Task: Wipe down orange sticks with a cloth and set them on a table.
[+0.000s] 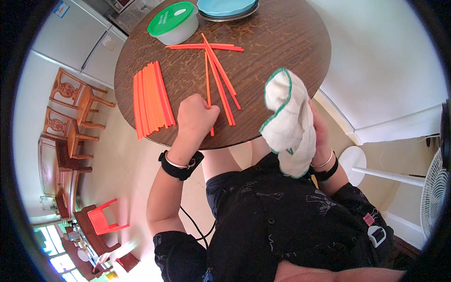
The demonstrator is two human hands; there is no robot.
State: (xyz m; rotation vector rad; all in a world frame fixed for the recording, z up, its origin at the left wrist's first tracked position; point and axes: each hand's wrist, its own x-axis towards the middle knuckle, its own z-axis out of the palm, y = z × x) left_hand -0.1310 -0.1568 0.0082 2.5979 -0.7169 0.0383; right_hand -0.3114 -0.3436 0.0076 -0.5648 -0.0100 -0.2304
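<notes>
My left hand (198,114) is closed in a fist around one slim red-orange stick (207,77), which looks like a chopstick. Its two ends show above and below the fist, over the table's near edge. Held up in my right hand (320,134) is a crumpled white cloth (296,120) with a green stitched edge; it hides most of the fingers. Just right of my left fist lie several loose sticks (221,86), fanned out. A few more sticks (204,46) lie crosswise farther back. Left of the fist, many similar sticks (151,100) rest side by side in a row.
The round wooden table (267,46) bears a clear tub with a green lid (172,17) and stacked plates with a light blue one (227,7) on top. A white fan (435,190) stands at right. Wooden chairs (75,134) and a red plastic chair (102,216) are at left.
</notes>
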